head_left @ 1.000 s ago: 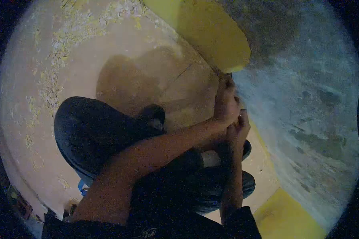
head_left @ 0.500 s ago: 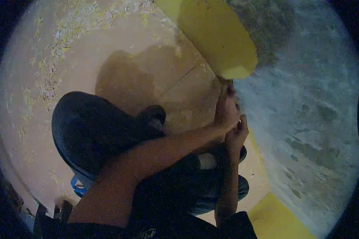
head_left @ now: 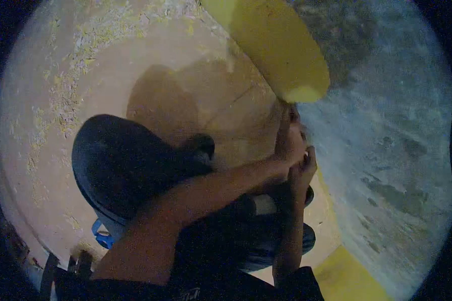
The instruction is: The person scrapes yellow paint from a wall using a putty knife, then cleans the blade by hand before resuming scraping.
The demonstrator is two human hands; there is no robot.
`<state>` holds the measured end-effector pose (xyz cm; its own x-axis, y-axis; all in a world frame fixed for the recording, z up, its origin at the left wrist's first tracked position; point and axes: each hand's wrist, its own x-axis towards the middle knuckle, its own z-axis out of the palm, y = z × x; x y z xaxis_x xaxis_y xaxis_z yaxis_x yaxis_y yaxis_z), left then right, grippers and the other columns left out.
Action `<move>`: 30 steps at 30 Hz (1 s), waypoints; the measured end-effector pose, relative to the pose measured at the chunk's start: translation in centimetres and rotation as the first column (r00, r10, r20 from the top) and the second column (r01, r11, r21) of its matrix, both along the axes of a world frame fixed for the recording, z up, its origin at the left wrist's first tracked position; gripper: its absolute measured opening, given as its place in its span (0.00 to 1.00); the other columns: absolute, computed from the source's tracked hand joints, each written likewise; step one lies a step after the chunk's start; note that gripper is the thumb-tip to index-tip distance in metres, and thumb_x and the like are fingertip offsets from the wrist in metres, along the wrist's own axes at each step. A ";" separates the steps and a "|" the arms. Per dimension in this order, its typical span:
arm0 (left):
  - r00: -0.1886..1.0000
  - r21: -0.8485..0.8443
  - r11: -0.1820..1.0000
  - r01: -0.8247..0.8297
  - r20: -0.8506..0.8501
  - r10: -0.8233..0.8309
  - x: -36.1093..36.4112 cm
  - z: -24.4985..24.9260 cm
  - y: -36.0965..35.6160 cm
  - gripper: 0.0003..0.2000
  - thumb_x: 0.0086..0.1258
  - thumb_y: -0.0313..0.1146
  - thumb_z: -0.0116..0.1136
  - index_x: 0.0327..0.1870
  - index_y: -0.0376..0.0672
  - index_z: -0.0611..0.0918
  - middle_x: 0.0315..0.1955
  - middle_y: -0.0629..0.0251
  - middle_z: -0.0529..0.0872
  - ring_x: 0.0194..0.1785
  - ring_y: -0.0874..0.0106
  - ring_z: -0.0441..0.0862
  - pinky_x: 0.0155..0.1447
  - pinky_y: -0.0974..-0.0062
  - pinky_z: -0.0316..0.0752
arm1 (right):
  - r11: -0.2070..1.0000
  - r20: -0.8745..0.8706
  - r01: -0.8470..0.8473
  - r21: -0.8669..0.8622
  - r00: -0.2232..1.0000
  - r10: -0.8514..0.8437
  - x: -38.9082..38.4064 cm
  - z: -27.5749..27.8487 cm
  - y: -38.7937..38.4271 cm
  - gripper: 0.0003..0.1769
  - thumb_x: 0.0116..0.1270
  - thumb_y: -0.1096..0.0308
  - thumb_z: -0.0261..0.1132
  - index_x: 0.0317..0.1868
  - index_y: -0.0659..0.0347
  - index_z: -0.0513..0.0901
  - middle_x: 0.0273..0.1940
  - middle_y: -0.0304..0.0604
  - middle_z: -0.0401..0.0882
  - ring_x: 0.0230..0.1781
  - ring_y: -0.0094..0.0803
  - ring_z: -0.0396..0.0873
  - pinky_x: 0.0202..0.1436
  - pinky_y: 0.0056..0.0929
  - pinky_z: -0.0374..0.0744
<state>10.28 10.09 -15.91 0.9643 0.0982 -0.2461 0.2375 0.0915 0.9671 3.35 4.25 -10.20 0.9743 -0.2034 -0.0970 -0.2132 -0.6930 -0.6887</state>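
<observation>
roughly, largest first: grey wall (head_left: 391,150) fills the right of the view, tan floor (head_left: 155,65) with pale flecks fills the left. yellow band (head_left: 278,47) runs along the seam between them, long axis on a diagonal from upper left down to lower right. its blunt lower end stops just above the hands. a second yellow stretch (head_left: 346,276) picks up at lower right, well apart from that end. dark-clad knee (head_left: 120,160) is at left.

left hand (head_left: 289,138) is raised, fingertips at or touching the band's lower end, so it is the nearer one. right hand (head_left: 302,170) sits just below it, touching or nearly so. both are curled narrow. cannot tell whether either holds a tool; too dim.

versus half a second ago: the band's end sits slightly further right and lower in view. the hands have stayed pressed together at nearly the same spot.
</observation>
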 end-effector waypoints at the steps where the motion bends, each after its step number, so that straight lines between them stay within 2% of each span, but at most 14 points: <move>1: 0.950 -0.318 0.943 0.097 -0.252 -0.183 0.0 -0.3 -0.2 0.35 0.56 0.22 0.53 0.69 0.25 0.61 0.56 0.33 0.71 0.59 0.39 0.70 0.65 0.55 0.68 | 0.998 0.036 -0.007 0.060 0.999 0.005 0.0 -0.3 0.3 0.09 0.68 0.71 0.60 0.45 0.67 0.75 0.39 0.48 0.83 0.39 0.25 0.77 0.44 0.26 0.76; 2: 0.946 -0.323 0.941 0.101 -0.263 -0.192 -0.8 -0.1 -0.4 0.35 0.56 0.22 0.53 0.69 0.25 0.61 0.56 0.33 0.71 0.59 0.39 0.70 0.65 0.55 0.68 | 0.995 -0.052 -0.036 -0.090 0.998 0.031 -0.2 0.5 0.6 0.07 0.69 0.71 0.60 0.43 0.66 0.73 0.37 0.48 0.83 0.38 0.25 0.77 0.43 0.25 0.75; 5: 0.997 -0.055 0.996 0.069 0.025 -0.068 -0.6 1.5 0.9 0.34 0.56 0.22 0.54 0.69 0.25 0.61 0.50 0.35 0.76 0.58 0.41 0.71 0.63 0.53 0.68 | 0.994 -0.038 0.029 -0.103 0.999 -0.033 -1.8 0.0 -1.0 0.06 0.69 0.73 0.59 0.42 0.66 0.72 0.38 0.48 0.82 0.38 0.26 0.76 0.42 0.26 0.75; 7: 0.961 0.234 0.947 -0.220 0.218 0.169 -0.7 1.6 -0.1 0.31 0.57 0.24 0.55 0.65 0.26 0.66 0.43 0.38 0.79 0.58 0.42 0.71 0.61 0.50 0.67 | 0.997 -0.100 0.071 -0.031 0.992 -0.074 -0.8 -0.1 -0.6 0.07 0.70 0.71 0.59 0.42 0.66 0.72 0.38 0.49 0.82 0.37 0.26 0.77 0.40 0.25 0.75; 10: 0.981 0.072 0.997 -0.006 0.192 -0.008 -1.5 2.0 1.8 0.29 0.56 0.24 0.57 0.61 0.26 0.69 0.49 0.38 0.77 0.60 0.41 0.69 0.62 0.52 0.67 | 0.998 -0.013 0.003 -0.059 1.000 -0.003 -1.7 -0.5 -0.7 0.12 0.68 0.68 0.63 0.44 0.67 0.73 0.38 0.48 0.82 0.37 0.27 0.78 0.40 0.25 0.76; 14: 0.984 0.180 0.977 -0.110 0.162 0.081 -1.5 -0.7 -1.1 0.26 0.54 0.23 0.56 0.59 0.28 0.73 0.51 0.38 0.76 0.60 0.39 0.69 0.64 0.52 0.66 | 0.994 -0.099 0.026 -0.102 0.994 -0.037 -1.1 0.0 -0.3 0.14 0.69 0.67 0.61 0.49 0.69 0.74 0.38 0.47 0.82 0.37 0.27 0.77 0.41 0.27 0.76; 17: 0.990 0.060 0.989 0.132 -0.051 -0.129 -1.3 3.5 2.5 0.24 0.55 0.22 0.56 0.56 0.29 0.75 0.50 0.36 0.76 0.59 0.40 0.69 0.66 0.53 0.65 | 0.998 -0.086 0.016 -0.065 0.996 -0.022 -1.1 0.4 0.0 0.13 0.70 0.67 0.60 0.48 0.69 0.74 0.37 0.47 0.82 0.36 0.26 0.75 0.40 0.27 0.75; 20: 0.972 0.064 0.992 -0.105 0.217 0.089 -1.1 3.7 2.3 0.23 0.55 0.23 0.57 0.55 0.28 0.75 0.49 0.34 0.77 0.58 0.40 0.70 0.63 0.53 0.68 | 0.995 -0.093 0.041 -0.096 0.994 -0.050 -2.0 0.8 -0.6 0.14 0.69 0.66 0.61 0.47 0.69 0.74 0.36 0.48 0.82 0.35 0.27 0.75 0.40 0.27 0.75; 23: 0.892 0.354 0.872 -0.339 0.416 0.178 -1.0 1.4 0.4 0.23 0.55 0.23 0.57 0.54 0.26 0.75 0.50 0.33 0.76 0.56 0.40 0.72 0.61 0.52 0.70 | 0.997 -0.054 -0.011 -0.071 0.998 0.007 -0.3 -0.3 -0.6 0.16 0.69 0.62 0.62 0.46 0.68 0.74 0.35 0.49 0.83 0.35 0.28 0.77 0.40 0.28 0.76; 24: 0.992 0.292 0.956 0.006 0.122 -0.043 -0.3 2.8 2.4 0.23 0.54 0.23 0.57 0.55 0.26 0.75 0.49 0.34 0.76 0.56 0.40 0.72 0.61 0.53 0.70 | 0.998 0.013 -0.065 -0.019 0.998 0.065 -0.3 -0.6 -0.2 0.18 0.69 0.60 0.62 0.46 0.68 0.74 0.35 0.49 0.83 0.35 0.29 0.78 0.40 0.29 0.76; 25: 0.940 0.124 0.937 0.327 -0.147 -0.308 0.0 3.5 3.6 0.24 0.53 0.23 0.57 0.55 0.26 0.76 0.49 0.34 0.77 0.56 0.39 0.72 0.62 0.53 0.70 | 0.998 0.002 -0.057 -0.007 0.998 0.057 -1.5 -0.3 -0.1 0.18 0.69 0.60 0.62 0.46 0.68 0.74 0.35 0.49 0.83 0.35 0.29 0.78 0.40 0.29 0.76; 26: 0.944 0.136 0.939 0.317 -0.140 -0.298 -0.5 3.2 2.9 0.24 0.53 0.23 0.57 0.55 0.26 0.76 0.49 0.34 0.77 0.56 0.39 0.72 0.62 0.53 0.70 | 0.999 -0.044 0.031 0.011 0.999 -0.030 -2.0 0.2 -0.2 0.17 0.70 0.60 0.61 0.45 0.68 0.73 0.35 0.50 0.83 0.35 0.29 0.77 0.40 0.30 0.76; 28: 0.946 0.260 0.935 -0.240 0.281 0.165 -2.0 0.5 -0.6 0.28 0.51 0.21 0.57 0.59 0.24 0.72 0.49 0.35 0.76 0.57 0.40 0.72 0.61 0.55 0.71 | 0.994 -0.088 0.096 -0.045 0.991 -0.099 -1.6 0.6 -0.5 0.14 0.70 0.63 0.60 0.47 0.67 0.74 0.36 0.52 0.84 0.37 0.29 0.78 0.40 0.31 0.77; 30: 0.966 0.264 0.949 -0.170 0.236 0.107 -1.2 -1.5 -1.6 0.31 0.51 0.20 0.57 0.61 0.23 0.70 0.50 0.34 0.75 0.57 0.41 0.72 0.61 0.56 0.72 | 0.998 -0.050 0.038 -0.043 0.998 -0.040 -0.5 0.4 0.5 0.14 0.71 0.63 0.60 0.48 0.67 0.74 0.36 0.53 0.84 0.37 0.29 0.79 0.39 0.32 0.77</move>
